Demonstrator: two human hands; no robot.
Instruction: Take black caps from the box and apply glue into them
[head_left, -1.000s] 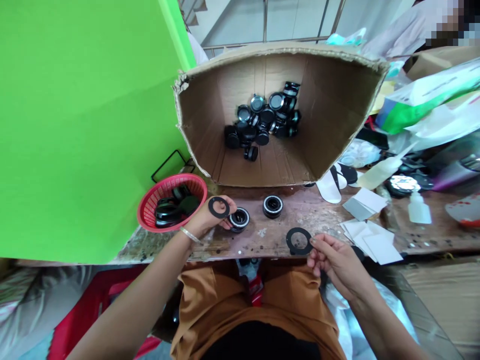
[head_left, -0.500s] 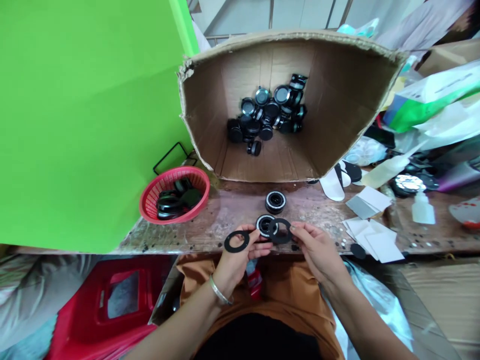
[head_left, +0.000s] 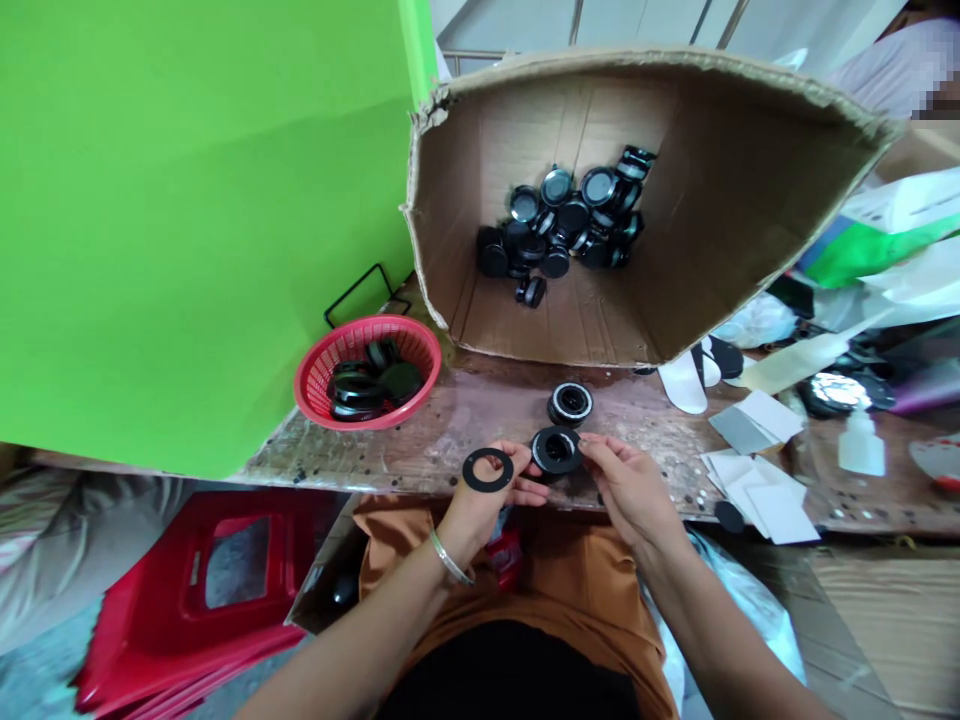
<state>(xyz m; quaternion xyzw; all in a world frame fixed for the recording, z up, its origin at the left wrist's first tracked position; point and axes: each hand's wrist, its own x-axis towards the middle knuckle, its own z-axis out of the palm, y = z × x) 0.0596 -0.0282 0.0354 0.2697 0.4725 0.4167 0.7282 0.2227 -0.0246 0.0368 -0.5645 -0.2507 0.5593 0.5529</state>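
My left hand [head_left: 487, 500] carries a flat black ring [head_left: 488, 469] over its thumb side, and its fingertips touch the left edge of a round black part [head_left: 550, 465] at the bench's front edge. My right hand [head_left: 626, 485] pinches the right rim of a second black ring [head_left: 564, 451], which lies over the top of that part. Just behind stands another round black part [head_left: 570, 404] with a silvery ring on top; neither hand touches it.
A cardboard box [head_left: 694, 230] holding several black round pieces stands behind. To the left are a red basket [head_left: 307, 395] with black parts and a green panel [head_left: 187, 220]. White cards [head_left: 780, 500], a dropper bottle [head_left: 861, 445] and a red stool [head_left: 172, 590] are also around.
My right hand has brought its ring from beside the front round part onto its top. The view has shifted, so the box and bench appear further right.
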